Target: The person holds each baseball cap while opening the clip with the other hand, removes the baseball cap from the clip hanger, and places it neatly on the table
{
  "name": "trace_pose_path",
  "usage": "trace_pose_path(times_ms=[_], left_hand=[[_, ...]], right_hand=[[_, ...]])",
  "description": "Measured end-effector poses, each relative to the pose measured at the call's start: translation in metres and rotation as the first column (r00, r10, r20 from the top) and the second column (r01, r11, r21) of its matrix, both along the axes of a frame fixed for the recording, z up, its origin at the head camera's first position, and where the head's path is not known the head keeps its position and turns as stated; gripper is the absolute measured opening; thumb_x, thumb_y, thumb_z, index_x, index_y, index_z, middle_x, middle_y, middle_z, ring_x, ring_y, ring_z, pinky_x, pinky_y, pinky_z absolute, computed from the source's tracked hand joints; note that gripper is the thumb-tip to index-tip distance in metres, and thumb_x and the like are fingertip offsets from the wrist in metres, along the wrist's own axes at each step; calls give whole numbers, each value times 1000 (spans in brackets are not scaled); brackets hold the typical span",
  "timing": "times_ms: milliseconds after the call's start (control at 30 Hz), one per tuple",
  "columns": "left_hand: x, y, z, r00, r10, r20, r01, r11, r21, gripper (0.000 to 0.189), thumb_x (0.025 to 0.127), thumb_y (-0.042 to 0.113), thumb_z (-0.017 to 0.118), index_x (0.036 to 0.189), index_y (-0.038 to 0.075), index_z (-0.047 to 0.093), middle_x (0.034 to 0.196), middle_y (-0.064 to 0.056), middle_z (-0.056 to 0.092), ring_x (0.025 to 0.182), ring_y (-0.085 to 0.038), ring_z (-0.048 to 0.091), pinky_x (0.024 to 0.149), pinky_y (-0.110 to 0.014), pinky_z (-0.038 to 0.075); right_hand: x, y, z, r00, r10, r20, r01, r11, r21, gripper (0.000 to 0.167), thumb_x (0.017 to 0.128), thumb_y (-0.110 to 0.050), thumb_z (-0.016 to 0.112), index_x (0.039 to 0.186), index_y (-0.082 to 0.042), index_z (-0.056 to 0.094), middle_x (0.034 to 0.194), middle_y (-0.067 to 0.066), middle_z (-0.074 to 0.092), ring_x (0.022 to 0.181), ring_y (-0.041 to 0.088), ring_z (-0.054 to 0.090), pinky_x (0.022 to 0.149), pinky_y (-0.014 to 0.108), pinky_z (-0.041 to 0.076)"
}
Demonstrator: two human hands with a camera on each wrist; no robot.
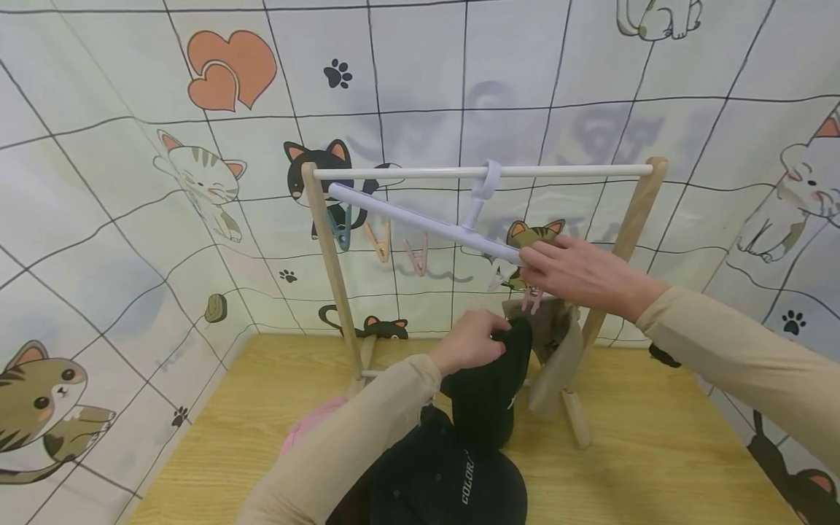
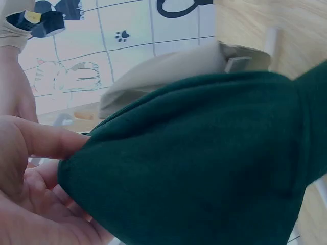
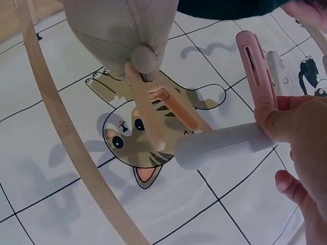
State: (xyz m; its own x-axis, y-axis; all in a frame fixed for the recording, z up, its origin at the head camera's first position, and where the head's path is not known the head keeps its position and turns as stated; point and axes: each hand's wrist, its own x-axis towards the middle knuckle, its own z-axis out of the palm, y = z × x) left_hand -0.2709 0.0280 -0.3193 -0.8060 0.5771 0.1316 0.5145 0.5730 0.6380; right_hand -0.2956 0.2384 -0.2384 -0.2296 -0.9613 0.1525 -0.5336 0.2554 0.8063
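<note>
My left hand (image 1: 474,341) pinches the edge of a dark green cap (image 1: 488,394), raised above the table; the left wrist view shows the cap's green cloth (image 2: 194,158) between thumb and fingers. My right hand (image 1: 577,273) grips the lavender clip hanger (image 1: 426,227) near its lower right end. Against those fingers, in the right wrist view, sits a pink clothespin (image 3: 255,71). The hanger hooks over a white rod and tilts down to the right. A beige cap (image 1: 554,346) hangs at that end from a peach clothespin (image 3: 148,112).
The wooden rack with a white rod (image 1: 407,173) stands on the wooden table (image 1: 630,437). Blue (image 1: 341,230), peach (image 1: 380,240) and pink (image 1: 418,255) clothespins hang along the hanger. A dark lettered cap (image 1: 453,474) and something pink (image 1: 315,423) lie in front. A cat-print sheet surrounds the table.
</note>
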Motion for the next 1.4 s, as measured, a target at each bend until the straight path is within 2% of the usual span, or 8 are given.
trace_pose_path(times_ms=[233, 433, 633, 733, 833, 1000, 1200, 1400], left_hand=[[4, -11, -9, 998, -6, 59, 0, 995, 97, 26, 84, -8, 59, 106, 0, 70, 100, -7, 68, 88, -14, 59, 74, -24, 45], [15, -15, -4, 983, -9, 182, -23, 984, 176, 19, 86, -7, 61, 102, 1, 65, 92, -2, 64, 85, -14, 57, 74, -27, 45], [25, -16, -6, 973, -11, 232, -31, 984, 177, 20, 86, -4, 65, 105, 0, 64, 96, -4, 64, 87, -14, 57, 74, -27, 46], [28, -19, -10, 972, -8, 235, -35, 984, 176, 22, 87, -1, 66, 109, 0, 63, 103, -5, 64, 94, -15, 59, 77, -27, 46], [31, -22, -15, 972, -7, 235, -38, 981, 188, 21, 88, 0, 66, 109, -1, 63, 106, -8, 64, 99, -19, 60, 80, -29, 47], [33, -29, -24, 962, 1, 271, -58, 977, 204, 19, 89, 1, 64, 108, -1, 62, 110, -10, 62, 105, -24, 59, 83, -32, 47], [35, -35, -30, 923, 29, 384, -124, 966, 225, 23, 89, 0, 63, 111, -3, 60, 104, -11, 61, 92, -21, 59, 65, -33, 50], [36, -42, -35, 931, 23, 363, -110, 970, 219, 20, 85, -4, 61, 105, -4, 60, 100, -11, 62, 88, -18, 58, 68, -31, 49]], right_hand=[[1, 1, -1, 1000, 0, 24, 0, 1000, -25, 34, 76, -2, 80, 103, 1, 59, 103, 14, 43, 85, 25, 41, 65, 33, 38], [6, 2, -6, 988, -28, 154, 45, 993, -106, 38, 76, 3, 79, 109, -1, 62, 121, 17, 47, 98, 31, 52, 68, 37, 49], [12, 6, -16, 934, -65, 352, 159, 956, -246, 52, 75, 8, 76, 120, -5, 53, 128, 22, 43, 79, 29, 55, 50, 32, 45], [14, 10, -23, 913, -86, 399, 217, 930, -295, 57, 77, 3, 75, 128, -6, 49, 127, 22, 44, 58, 20, 48, 42, 26, 34], [13, 15, -30, 905, -92, 415, 244, 912, -329, 65, 76, -4, 77, 134, -6, 46, 124, 21, 47, 51, 18, 45, 41, 25, 33], [11, 20, -41, 871, -113, 478, 320, 868, -380, 71, 80, -14, 76, 140, -3, 39, 121, 20, 48, 60, 22, 54, 43, 28, 37], [8, 22, -51, 767, -148, 624, 470, 791, -391, 64, 90, -22, 69, 140, 1, 36, 105, 17, 62, 61, 15, 57, 45, 30, 42], [7, 26, -52, 754, -94, 651, 480, 754, -448, 54, 92, -10, 65, 138, 4, 39, 110, 24, 63, 69, 22, 61, 52, 37, 47]])
